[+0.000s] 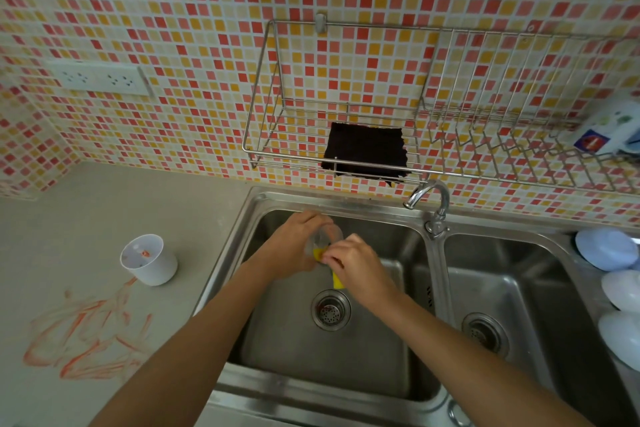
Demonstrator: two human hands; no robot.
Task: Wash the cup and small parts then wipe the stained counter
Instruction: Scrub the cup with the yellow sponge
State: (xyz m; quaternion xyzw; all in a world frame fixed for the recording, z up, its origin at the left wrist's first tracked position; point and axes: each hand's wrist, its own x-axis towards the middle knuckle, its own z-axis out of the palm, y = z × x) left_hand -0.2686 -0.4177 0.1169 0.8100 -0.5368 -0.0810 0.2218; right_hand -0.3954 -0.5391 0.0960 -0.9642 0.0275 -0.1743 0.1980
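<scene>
Over the left sink basin (346,371) my left hand (294,246) grips a small clear cup (327,236), mostly hidden by my fingers. My right hand (356,263) presses a yellow sponge (337,282) against that cup. A white cup (149,260) with orange residue inside stands upright on the grey counter (104,204), left of the sink. In front of it, orange smears (86,340) stain the counter.
A faucet (433,201) rises between the two basins, with no water visible. A black cloth (363,152) lies in the wire wall rack (263,149). Pale bowls (606,248) sit upside down right of the right basin (519,270). A wall socket (100,78) is at upper left.
</scene>
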